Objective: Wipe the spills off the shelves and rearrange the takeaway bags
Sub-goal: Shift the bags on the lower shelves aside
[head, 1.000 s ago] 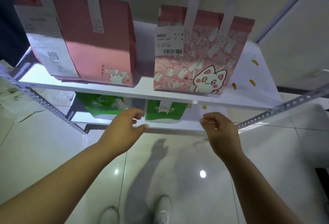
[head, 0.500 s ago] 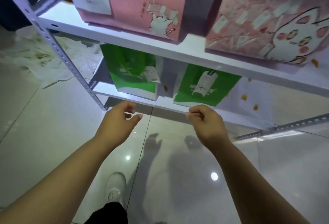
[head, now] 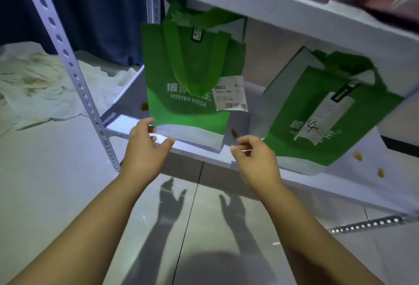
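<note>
Head view – left hand (head: pixel 145 148), fingers spread wide, at the left green bag's (head: pixel 188 76) bottom corner on the lower shelf (head: pixel 123 126); right hand (head: pixel 256 160) curled, possibly pinching something thin; right green bag (head: pixel 317 112) – brown spills (head: pixel 357 155) beside it

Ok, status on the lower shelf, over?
Copy: left grip open at bottom corner of left green bag; right grip curled, contents unclear. Unwiped brown spills on lower shelf, either side of right green bag.
</note>
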